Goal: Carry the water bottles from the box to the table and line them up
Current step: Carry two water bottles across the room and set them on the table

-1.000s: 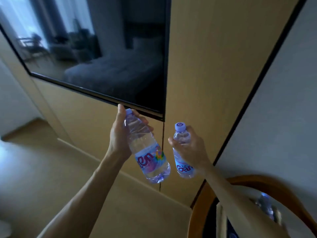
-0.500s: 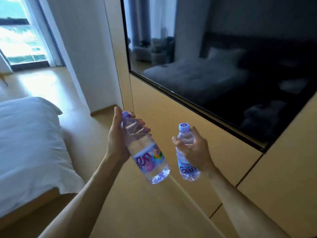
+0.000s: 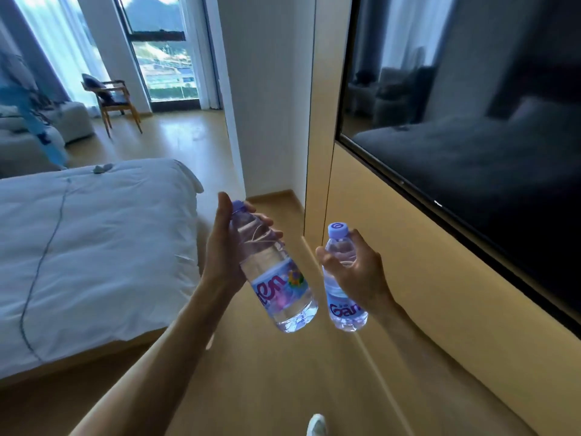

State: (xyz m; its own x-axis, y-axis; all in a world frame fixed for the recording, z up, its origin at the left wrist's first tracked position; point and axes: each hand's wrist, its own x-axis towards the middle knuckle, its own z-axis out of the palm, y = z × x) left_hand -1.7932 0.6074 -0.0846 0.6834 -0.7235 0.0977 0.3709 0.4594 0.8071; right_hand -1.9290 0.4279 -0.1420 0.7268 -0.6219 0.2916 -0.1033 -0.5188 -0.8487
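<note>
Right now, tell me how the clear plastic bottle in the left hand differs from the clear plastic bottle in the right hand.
The clear plastic bottle in the left hand is tilted, cap away and base toward the camera; the clear plastic bottle in the right hand stands nearly upright. The left hand's bottle looks larger in frame. Its cap is half hidden by the left hand; the right hand leaves the other's cap showing. Both have lilac caps and purple-lettered labels.

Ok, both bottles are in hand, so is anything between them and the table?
No table shows in this view, so that cannot be judged. The left hand grips one bottle, the right hand the other bottle. The wood floor ahead, between bed and wall panel, looks open.
</note>
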